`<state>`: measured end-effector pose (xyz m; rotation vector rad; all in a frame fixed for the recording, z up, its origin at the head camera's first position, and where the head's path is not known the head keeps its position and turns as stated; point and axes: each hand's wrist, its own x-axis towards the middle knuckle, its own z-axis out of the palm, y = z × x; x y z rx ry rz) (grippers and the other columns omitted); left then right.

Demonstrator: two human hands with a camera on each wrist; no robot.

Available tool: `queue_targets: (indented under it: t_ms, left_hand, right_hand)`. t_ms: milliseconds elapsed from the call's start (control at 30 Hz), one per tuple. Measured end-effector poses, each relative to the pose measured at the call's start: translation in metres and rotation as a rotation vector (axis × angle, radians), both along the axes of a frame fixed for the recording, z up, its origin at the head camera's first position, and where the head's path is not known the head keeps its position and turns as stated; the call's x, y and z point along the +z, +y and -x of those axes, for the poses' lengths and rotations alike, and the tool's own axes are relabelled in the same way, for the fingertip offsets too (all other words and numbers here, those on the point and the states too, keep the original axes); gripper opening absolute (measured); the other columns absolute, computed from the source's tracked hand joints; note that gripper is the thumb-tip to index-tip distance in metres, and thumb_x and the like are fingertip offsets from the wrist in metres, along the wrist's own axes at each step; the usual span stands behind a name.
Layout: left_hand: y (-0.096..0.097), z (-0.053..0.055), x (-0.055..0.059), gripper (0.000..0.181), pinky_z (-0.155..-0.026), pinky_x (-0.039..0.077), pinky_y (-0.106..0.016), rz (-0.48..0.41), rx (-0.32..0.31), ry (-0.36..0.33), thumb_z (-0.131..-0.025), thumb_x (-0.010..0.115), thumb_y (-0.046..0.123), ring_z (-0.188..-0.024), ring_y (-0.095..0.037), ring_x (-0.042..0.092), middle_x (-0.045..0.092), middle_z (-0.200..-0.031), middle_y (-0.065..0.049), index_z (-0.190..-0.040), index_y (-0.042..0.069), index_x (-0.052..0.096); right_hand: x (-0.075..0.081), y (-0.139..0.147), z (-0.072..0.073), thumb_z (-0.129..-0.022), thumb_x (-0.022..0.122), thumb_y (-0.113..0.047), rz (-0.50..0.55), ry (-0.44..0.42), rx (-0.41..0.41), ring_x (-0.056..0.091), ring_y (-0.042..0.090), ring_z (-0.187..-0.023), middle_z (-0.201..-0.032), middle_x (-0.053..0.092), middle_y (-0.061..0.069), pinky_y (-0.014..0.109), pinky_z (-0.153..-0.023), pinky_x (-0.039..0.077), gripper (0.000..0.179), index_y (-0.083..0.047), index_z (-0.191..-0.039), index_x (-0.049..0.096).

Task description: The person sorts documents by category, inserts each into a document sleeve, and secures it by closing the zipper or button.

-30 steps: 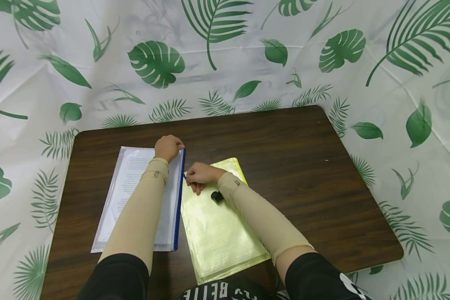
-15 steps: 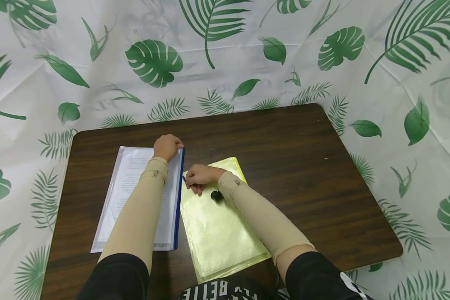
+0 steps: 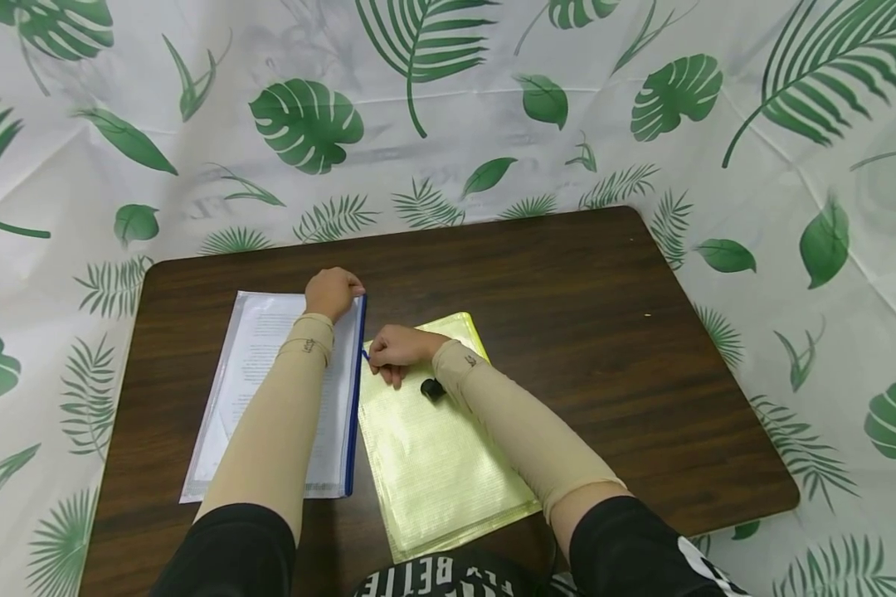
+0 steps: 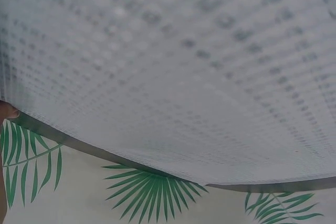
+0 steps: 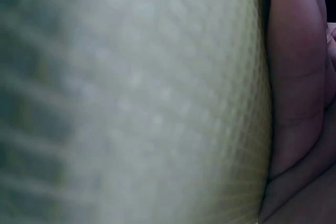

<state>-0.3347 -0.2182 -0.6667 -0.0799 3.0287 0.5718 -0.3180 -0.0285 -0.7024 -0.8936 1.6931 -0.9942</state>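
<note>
A clear mesh document pouch (image 3: 257,365) with a blue edge strip lies on the left of the table, printed sheets showing through it. At its far right corner my left hand (image 3: 332,293) pinches the edge; in the left wrist view the pouch's mesh surface (image 4: 173,87) fills most of the picture. My right hand (image 3: 403,348), fingers curled, pinches a small blue zipper pull (image 3: 366,354) beside the blue edge. Under that hand lies a yellow mesh pouch (image 3: 440,464), also seen blurred close to the right wrist view's fingers (image 5: 296,77).
A small black object (image 3: 432,390) sits on the yellow pouch, close to my right wrist. The dark wooden table (image 3: 605,356) extends to the right, with a tiny pale speck on it. A leaf-patterned cloth (image 3: 448,108) hangs behind and around the table.
</note>
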Motion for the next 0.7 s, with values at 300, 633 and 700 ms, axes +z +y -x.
queue_targets:
  t_ms: [300,633,700]
  left_hand:
    - [-0.0012,-0.0008,-0.0036,0.023,-0.088,0.053,-0.054,-0.003,0.008,0.003,-0.096,0.069,0.027,-0.103,-0.041,0.069,0.075,-0.109,-0.015,-0.103,0.007,0.08]
    - [-0.002,0.0002,-0.0062,0.024,-0.086,0.054,-0.054,-0.004,0.011,0.004,-0.095,0.07,0.028,-0.102,-0.041,0.069,0.076,-0.107,-0.014,-0.102,0.008,0.081]
    - [-0.0029,0.0001,-0.0055,0.023,-0.085,0.054,-0.054,-0.002,0.014,0.011,-0.096,0.07,0.028,-0.101,-0.041,0.069,0.076,-0.107,-0.014,-0.102,0.008,0.081]
  right_hand:
    - [-0.0028,-0.0013,0.004,-0.098,0.051,-0.007,-0.01,0.018,0.01,0.065,0.018,-0.048,-0.058,0.065,0.008,0.029,-0.05,0.055,0.031,-0.002,-0.074,0.069]
    - [-0.0001,-0.0006,0.0093,-0.097,0.05,-0.007,-0.052,-0.003,0.011,0.062,0.017,-0.044,-0.055,0.063,0.008,0.027,-0.045,0.051,0.032,-0.001,-0.071,0.068]
    - [0.0006,-0.0017,0.0092,-0.097,0.049,-0.006,-0.046,0.007,0.013,0.062,0.017,-0.044,-0.055,0.063,0.008,0.026,-0.045,0.05,0.031,-0.001,-0.071,0.068]
